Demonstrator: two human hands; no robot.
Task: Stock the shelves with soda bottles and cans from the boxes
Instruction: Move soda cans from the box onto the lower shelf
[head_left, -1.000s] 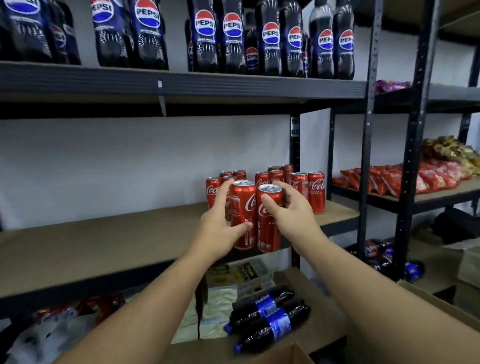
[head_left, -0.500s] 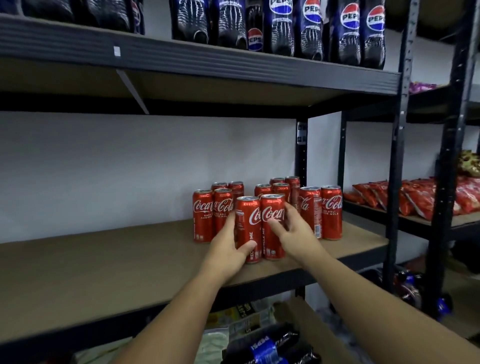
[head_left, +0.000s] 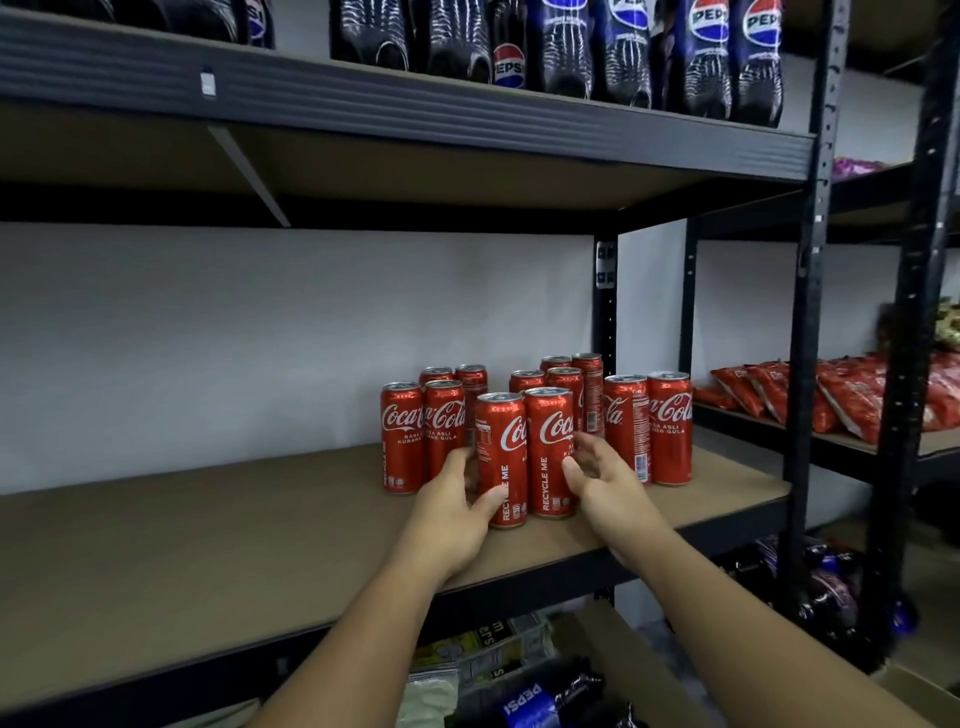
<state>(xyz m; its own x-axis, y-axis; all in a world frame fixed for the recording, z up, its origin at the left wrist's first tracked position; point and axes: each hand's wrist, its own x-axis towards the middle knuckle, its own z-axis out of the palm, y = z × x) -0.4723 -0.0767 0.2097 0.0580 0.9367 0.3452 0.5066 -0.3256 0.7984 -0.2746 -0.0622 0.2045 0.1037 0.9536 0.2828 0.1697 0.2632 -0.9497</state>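
Observation:
Two red Coca-Cola cans stand side by side on the brown middle shelf (head_left: 208, 545), in front of several other upright cans (head_left: 447, 415). My left hand (head_left: 452, 512) curls around the left can (head_left: 501, 457), thumb on its front and fingers on its left side. My right hand (head_left: 605, 480) sits just right of the right can (head_left: 545, 452) with its fingers spread and relaxed, at most brushing it. Both cans rest on the board.
Pepsi bottles (head_left: 566, 47) line the top shelf. More Pepsi bottles (head_left: 524, 701) lie in a cardboard box (head_left: 618, 654) below. Black shelf posts (head_left: 802, 364) rise at the right, with red snack bags (head_left: 857, 395) beyond. The shelf's left half is bare board.
Both hands carried the two cans up and onto the shelf and set them down. My right hand's fingers have come off its can; the view has moved closer.

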